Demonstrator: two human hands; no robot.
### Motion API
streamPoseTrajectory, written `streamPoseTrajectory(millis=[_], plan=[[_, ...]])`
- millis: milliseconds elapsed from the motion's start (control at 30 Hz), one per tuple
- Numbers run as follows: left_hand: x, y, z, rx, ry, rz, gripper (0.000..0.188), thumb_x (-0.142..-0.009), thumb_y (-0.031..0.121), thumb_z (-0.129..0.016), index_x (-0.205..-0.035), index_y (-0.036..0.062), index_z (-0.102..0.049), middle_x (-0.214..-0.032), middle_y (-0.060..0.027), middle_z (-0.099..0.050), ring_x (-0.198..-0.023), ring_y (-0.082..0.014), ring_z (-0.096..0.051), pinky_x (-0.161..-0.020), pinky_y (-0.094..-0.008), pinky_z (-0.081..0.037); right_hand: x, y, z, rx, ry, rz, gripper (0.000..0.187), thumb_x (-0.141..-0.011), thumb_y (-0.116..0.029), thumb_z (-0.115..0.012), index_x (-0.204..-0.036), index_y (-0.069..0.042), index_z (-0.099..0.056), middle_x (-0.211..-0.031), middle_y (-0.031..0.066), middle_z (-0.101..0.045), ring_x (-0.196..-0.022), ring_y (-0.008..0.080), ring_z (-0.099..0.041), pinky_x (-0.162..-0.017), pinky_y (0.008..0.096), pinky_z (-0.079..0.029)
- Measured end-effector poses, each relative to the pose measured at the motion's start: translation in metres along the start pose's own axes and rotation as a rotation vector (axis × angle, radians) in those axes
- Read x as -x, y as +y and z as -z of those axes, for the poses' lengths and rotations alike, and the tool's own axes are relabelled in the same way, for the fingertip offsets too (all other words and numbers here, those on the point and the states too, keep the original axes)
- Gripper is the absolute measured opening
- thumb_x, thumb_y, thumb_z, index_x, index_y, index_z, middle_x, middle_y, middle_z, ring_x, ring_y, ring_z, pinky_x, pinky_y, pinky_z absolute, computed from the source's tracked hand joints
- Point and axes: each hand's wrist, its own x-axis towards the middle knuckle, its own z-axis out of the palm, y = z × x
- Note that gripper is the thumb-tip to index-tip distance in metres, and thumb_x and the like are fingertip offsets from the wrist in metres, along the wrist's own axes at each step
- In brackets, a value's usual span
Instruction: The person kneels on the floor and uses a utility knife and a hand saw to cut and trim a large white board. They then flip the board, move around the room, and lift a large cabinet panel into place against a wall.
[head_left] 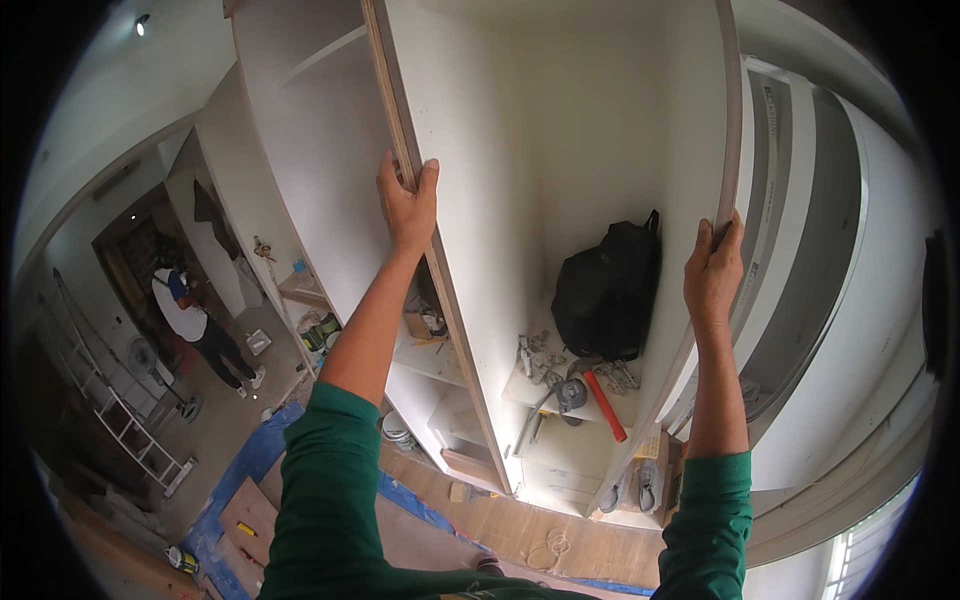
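My left hand [410,208] grips the front edge of the white cabinet's left side panel [475,220], its thumb on the inner face. Opposite, my right hand [714,275] is wrapped around the front edge of the right side panel [692,120]. Between them, a black bag [605,295] sits inside the cabinet on a shelf. In front of it lie metal hinge-like fittings [540,355], a dark grey tool [572,394] whose kind I cannot make out, and a long orange-red object [605,405].
Shoes [648,485] rest in the lower compartment. A coil of thin cord [548,549] is on the wooden floor. At left are a ladder [125,425], a standing fan [150,360] and another person [185,310]. Tall white panels [780,220] stand at right.
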Motion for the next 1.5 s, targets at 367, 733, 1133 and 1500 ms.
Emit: streamPoseTrajectory(millis=[367,733,1133,1500], plan=[[-0.198,0.09,-0.011,0.32,-0.148,-0.066,0.059,-0.083,0.042,-0.081,-0.113,-0.0049,-0.065,-0.108,-0.0177,-0.068,-0.094,-0.0244,-0.069,-0.08,-0.0372,-0.056,-0.003,0.002,0.007,0.136,0.051,-0.021,0.041,-0.104,-0.019,-0.053,-0.141,-0.002,-0.043,-0.105,0.0243,-0.068,-0.092,0.0351,-0.071,-0.078,0.0425,-0.055],[-0.219,0.139,-0.002,0.054,-0.118,-0.065,0.057,-0.082,0.022,-0.072,-0.121,-0.0161,-0.057,-0.116,-0.0306,-0.064,-0.108,-0.0379,-0.065,-0.09,-0.0424,-0.052,-0.005,0.012,0.008,0.253,0.129,0.03,0.051,-0.107,-0.034,-0.046,-0.141,0.004,-0.041,-0.099,0.0229,-0.065,-0.081,0.0285,-0.066,-0.075,0.0397,-0.054],[-0.209,0.142,0.015,-0.016,-0.146,-0.095,0.042,-0.074,0.028,-0.072,-0.096,-0.0056,-0.062,-0.088,-0.0192,-0.069,-0.083,-0.0322,-0.07,-0.074,-0.0433,-0.057,-0.004,0.004,0.011,0.22,0.037,-0.073,0.043,-0.106,-0.023,-0.043,-0.14,0.002,-0.04,-0.115,0.0273,-0.063,-0.101,0.0378,-0.065,-0.088,0.0423,-0.05],[-0.2,0.132,0.01,0.107,-0.218,-0.068,0.053,-0.075,0.015,-0.063,-0.122,-0.004,-0.046,-0.099,-0.0204,-0.067,-0.094,-0.0333,-0.069,-0.082,-0.0419,-0.056,-0.005,0.009,0.009,0.277,0.187,0.021,0.05,-0.102,-0.018,-0.053,-0.145,-0.001,-0.036,-0.135,0.0255,-0.052,-0.118,0.0385,-0.059,-0.097,0.045,-0.048]])
